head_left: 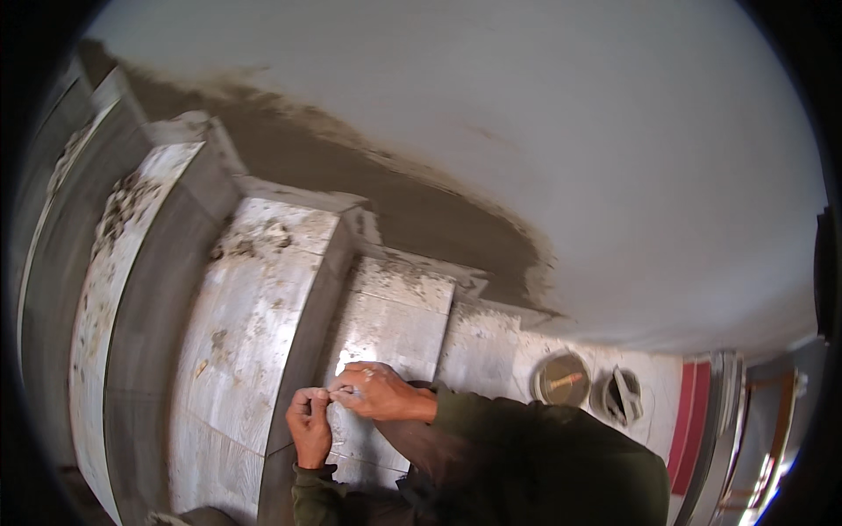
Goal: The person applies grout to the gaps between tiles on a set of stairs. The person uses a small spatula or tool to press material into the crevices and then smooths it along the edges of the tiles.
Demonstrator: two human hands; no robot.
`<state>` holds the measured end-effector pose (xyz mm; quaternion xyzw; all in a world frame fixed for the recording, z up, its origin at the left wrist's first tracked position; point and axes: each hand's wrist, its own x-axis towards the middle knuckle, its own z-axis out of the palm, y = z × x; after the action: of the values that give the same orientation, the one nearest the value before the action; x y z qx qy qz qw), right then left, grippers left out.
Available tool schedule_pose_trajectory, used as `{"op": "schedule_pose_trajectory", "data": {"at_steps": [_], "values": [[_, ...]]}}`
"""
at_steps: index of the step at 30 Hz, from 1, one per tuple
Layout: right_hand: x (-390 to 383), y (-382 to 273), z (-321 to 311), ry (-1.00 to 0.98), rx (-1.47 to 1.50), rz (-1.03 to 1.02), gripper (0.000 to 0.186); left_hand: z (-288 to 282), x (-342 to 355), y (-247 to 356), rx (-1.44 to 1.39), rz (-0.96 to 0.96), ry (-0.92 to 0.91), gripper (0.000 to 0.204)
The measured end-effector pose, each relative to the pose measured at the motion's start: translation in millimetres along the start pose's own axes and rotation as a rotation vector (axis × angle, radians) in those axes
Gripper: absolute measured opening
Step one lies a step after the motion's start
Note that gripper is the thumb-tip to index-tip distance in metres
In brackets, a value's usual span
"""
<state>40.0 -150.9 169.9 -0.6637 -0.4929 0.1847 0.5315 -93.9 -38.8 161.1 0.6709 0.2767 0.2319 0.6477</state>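
My left hand (310, 428) and my right hand (377, 391) meet in front of me, over a tiled stair tread (386, 326). The fingers of both hands are closed and pinched close together at the tips. Whatever lies between them is too small to make out. Pale dust or mortar marks my right hand. Beyond my hands, grey tiled steps run along a wall (631, 158). A dark band of damp-looking mortar (368, 188) covers the wall just above the steps.
Crumbs of mortar (127, 206) lie on the steps at left. A round bucket (538, 379) holds grey material and an orange-handled tool (566, 380). Beside it stands a second bucket (638, 405) with something grey in it. A red striped mat (690, 421) lies farther right.
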Motion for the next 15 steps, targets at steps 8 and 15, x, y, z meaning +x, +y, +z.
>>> {"op": "schedule_pose_trajectory", "data": {"at_steps": [8, 15], "values": [[-5, 9, 2, -0.105, 0.27, 0.345, 0.017, 2, -2, -2, 0.08, 0.053, 0.078, 0.022], [44, 26, -31, 0.281, -0.047, 0.174, 0.014, -69, 19, 6, 0.925, 0.377, 0.431, 0.038]]}}
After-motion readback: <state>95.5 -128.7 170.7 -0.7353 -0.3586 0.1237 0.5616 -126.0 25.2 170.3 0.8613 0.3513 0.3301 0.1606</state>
